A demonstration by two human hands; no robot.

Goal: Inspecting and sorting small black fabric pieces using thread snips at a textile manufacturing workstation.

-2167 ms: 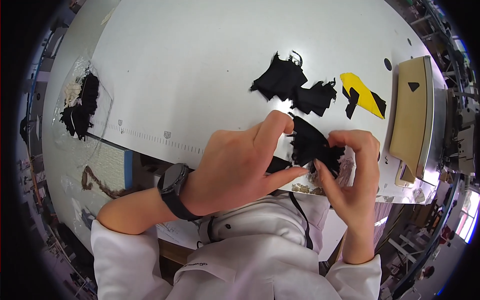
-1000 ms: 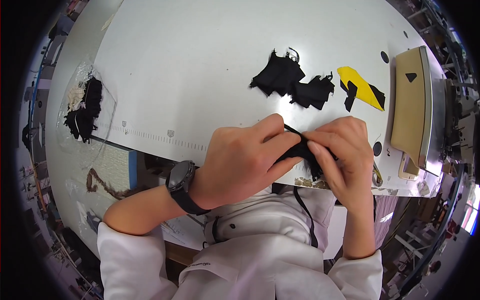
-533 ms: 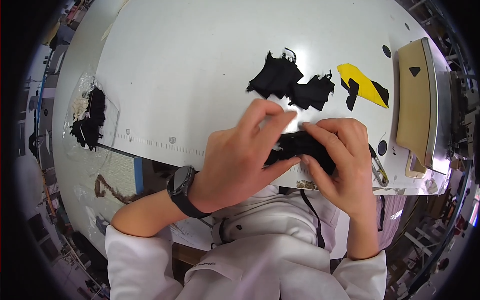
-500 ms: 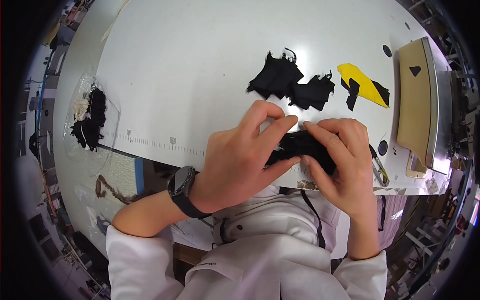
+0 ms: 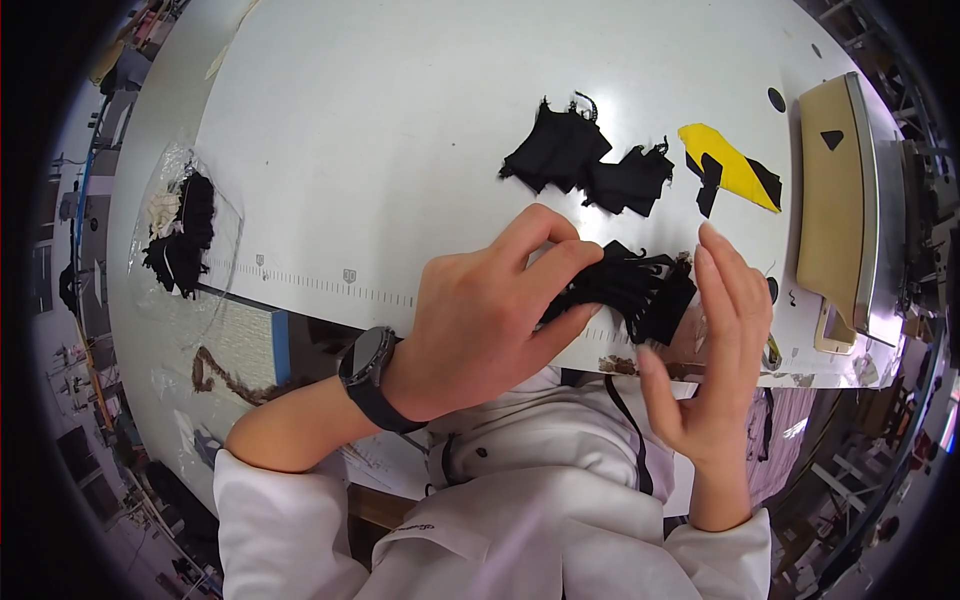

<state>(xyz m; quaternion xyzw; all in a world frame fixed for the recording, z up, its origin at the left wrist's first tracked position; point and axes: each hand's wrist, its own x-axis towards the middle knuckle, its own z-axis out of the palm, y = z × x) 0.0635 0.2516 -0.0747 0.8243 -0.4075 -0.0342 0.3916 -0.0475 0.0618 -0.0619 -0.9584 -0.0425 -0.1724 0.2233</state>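
My left hand (image 5: 485, 310), with a dark watch at its wrist, grips a bundle of black fabric strips (image 5: 635, 285) close to the table's near edge. Loose ends of the strips fan out to the right of the fingertips; the rest is hidden under the hand. To the right of the bundle, my right hand (image 5: 725, 355) is open, fingers stretched and thumb apart, holding nothing. Beyond the hands lie two dark frayed piles, a larger black cloth pile (image 5: 555, 150) and a smaller black cloth pile (image 5: 630, 182). A yellow and black cloth piece (image 5: 735, 165) rests farther right.
A beige sewing machine (image 5: 830, 200) stands at the right of the white table (image 5: 350, 130). Partly behind my right hand shows a small metal tool (image 5: 772, 352). At the far left, a clear plastic bag (image 5: 225, 215) holds black and cream material. A ruler scale (image 5: 330, 285) runs along the near edge.
My right hand has let go of the black bundle, opened and moved to the right. The strips' ends now show spread out. My left hand keeps its grip nearly in place.
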